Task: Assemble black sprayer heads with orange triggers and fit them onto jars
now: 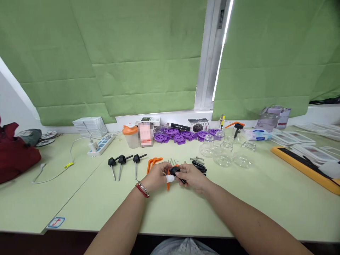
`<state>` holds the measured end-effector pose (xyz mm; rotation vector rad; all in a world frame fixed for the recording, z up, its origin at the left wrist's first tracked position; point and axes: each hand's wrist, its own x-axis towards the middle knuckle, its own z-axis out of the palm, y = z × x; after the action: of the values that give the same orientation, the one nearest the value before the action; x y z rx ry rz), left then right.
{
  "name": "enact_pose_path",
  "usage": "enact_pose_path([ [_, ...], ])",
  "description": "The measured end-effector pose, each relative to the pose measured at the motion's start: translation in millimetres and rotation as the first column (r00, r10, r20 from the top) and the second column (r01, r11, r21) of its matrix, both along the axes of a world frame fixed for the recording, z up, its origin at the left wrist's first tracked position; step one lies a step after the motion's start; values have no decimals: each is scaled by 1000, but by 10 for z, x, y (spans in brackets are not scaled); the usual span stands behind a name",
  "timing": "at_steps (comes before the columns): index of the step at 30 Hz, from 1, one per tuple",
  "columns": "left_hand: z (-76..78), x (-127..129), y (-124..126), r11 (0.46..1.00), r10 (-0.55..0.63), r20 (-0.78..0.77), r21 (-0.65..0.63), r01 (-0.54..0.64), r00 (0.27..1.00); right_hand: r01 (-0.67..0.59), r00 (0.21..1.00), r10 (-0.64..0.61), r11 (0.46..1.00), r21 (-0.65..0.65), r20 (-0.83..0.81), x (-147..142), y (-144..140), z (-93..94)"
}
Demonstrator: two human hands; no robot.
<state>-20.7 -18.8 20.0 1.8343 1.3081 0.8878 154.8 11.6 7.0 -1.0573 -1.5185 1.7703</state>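
Note:
My left hand [157, 176] and my right hand [193, 177] meet above the pale green table [186, 209], both closed on one small assembly: a black pump head [174, 171] with an orange lever [168, 183] hanging below it. A white bandage wraps one left finger. My left wrist wears red and metal bangles. Just behind my hands lie loose orange levers [154, 162], thin metal rods [172, 161], small springs [197, 159] and a bundle of black parts [199, 166].
Three black pump stems [123, 163] lie left of my hands. Clear glass cups [225, 152], purple plastic wheels [180, 135], an orange-lidded shaker [131, 136] and a power strip [101, 145] stand farther back. An orange tray [302, 168] sits right, a red bag [16, 152] far left.

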Motion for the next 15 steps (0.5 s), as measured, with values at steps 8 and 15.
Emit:
enact_pose_path([
  [8,-18,-225,114,979,197,156,25,-204,968,298,939,-297,954,-20,-171,186,185,118],
  [15,-46,-669,277,685,721,-409,293,-667,560,396,870,-403,914,-86,-282,289,284,151],
])
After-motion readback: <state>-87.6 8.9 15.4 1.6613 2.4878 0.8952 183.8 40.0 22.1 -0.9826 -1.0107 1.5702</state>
